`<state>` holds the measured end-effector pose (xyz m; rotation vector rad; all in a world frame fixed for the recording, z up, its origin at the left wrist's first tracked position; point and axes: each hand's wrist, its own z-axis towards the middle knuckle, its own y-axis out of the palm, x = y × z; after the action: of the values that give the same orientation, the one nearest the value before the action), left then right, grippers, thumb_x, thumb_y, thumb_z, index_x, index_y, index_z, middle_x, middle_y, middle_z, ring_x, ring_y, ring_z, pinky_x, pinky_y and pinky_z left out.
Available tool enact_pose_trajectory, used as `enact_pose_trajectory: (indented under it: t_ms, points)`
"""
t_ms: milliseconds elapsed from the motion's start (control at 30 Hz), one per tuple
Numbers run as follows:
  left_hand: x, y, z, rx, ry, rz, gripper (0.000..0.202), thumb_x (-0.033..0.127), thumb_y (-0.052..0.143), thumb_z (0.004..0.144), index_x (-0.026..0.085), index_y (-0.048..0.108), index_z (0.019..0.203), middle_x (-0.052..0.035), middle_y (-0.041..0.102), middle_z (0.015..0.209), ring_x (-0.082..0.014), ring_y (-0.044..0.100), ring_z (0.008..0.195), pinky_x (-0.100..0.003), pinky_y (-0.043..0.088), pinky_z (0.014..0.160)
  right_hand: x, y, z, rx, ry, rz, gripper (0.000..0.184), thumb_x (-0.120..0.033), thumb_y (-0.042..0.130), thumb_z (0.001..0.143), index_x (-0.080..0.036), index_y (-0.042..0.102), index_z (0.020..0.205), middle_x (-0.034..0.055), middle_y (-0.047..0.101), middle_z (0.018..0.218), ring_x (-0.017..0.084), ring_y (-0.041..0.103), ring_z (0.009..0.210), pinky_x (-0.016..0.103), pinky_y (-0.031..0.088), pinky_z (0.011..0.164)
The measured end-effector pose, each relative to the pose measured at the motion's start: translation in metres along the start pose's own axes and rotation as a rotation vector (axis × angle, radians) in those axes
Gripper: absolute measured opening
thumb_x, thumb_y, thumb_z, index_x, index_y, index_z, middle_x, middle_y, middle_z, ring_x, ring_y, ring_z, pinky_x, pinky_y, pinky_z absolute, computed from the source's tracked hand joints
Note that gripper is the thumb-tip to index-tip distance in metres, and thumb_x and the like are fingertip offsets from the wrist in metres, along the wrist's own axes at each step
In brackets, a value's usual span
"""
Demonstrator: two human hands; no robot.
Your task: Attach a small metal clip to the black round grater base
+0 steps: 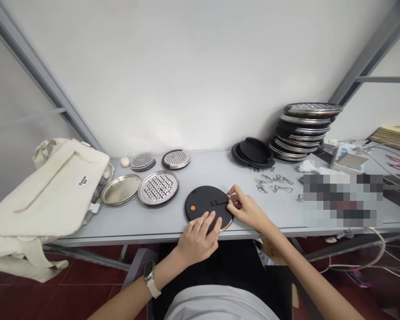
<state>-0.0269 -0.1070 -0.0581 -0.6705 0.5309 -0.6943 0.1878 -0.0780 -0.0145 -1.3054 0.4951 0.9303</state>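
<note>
A round black disc (203,200) with an orange dot and a narrow slot lies flat near the table's front edge. My left hand (200,235) rests on its near side with fingers outstretched. At the disc's right edge, my right hand (245,206) pinches a small shiny metal clip (231,198), partly hidden by the fingers. Several loose wire clips (274,179) are scattered to the right. Round metal grater plates (158,187) and plain metal discs (120,189) lie to the left. Behind them sits a grater plate with a black rim (176,158).
A tall stack of graters (302,131) stands at the back right, beside black round lids (253,152). On the left, a cream bag (50,186) overhangs the table edge. Cables and a white box (351,160) occupy the far right, next to a blurred patch.
</note>
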Motion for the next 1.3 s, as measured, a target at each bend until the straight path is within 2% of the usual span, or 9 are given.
enact_pose_trajectory:
  t_ms: [267,833,1000,1133,1300]
  points:
    - [-0.0002,0.0010,-0.0008,0.003,0.007,0.013,0.042,0.027,0.050,0.086,0.019,0.057,0.127,-0.0070,0.057,0.130,-0.0219,0.053,0.118,-0.031,0.040,0.090,0.0017,0.0005,0.0011,0.012,-0.016,-0.020,0.015,-0.018,0.045,0.083,-0.025,0.034,0.089,-0.0118,0.033,0.053,0.012,0.034,0.048,0.023,0.030,0.052]
    - [-0.0009,-0.0009,0.0000,-0.015,0.008,0.009,0.045,0.027,0.052,0.085,0.020,0.056,0.129,-0.0057,0.056,0.132,-0.0213,0.053,0.118,-0.031,0.041,0.089,0.0019,0.0011,0.0014,0.016,-0.014,-0.001,0.016,-0.017,0.045,0.081,-0.025,0.033,0.089,-0.0117,0.035,0.053,0.012,0.036,0.047,0.022,0.031,0.052]
    - [-0.0008,-0.0006,0.0001,-0.013,0.010,0.025,0.046,0.028,0.054,0.084,0.021,0.055,0.130,-0.0054,0.056,0.133,-0.0211,0.053,0.118,-0.030,0.041,0.089,0.0036,0.0018,0.0004,0.015,-0.034,-0.026,0.008,-0.018,0.042,0.086,-0.024,0.037,0.089,-0.0103,0.036,0.054,0.012,0.037,0.047,0.023,0.032,0.052]
    - [-0.0003,-0.0005,0.0004,-0.010,0.002,0.024,0.046,0.028,0.053,0.084,0.020,0.056,0.129,-0.0055,0.057,0.132,-0.0206,0.053,0.117,-0.030,0.041,0.088,0.0021,0.0027,0.0010,0.094,-0.057,-0.058,0.009,-0.025,0.038,0.093,-0.023,0.041,0.101,-0.0082,0.036,0.058,0.014,0.041,0.050,0.024,0.036,0.053]
    - [0.0002,-0.0005,0.0003,-0.012,0.001,0.025,0.045,0.027,0.053,0.084,0.020,0.056,0.128,-0.0060,0.056,0.132,-0.0212,0.054,0.117,-0.030,0.042,0.088,0.0011,0.0023,0.0019,0.203,-0.060,-0.119,0.018,-0.031,0.038,0.096,-0.022,0.039,0.111,-0.0035,0.047,0.066,0.017,0.052,0.058,0.028,0.044,0.062]
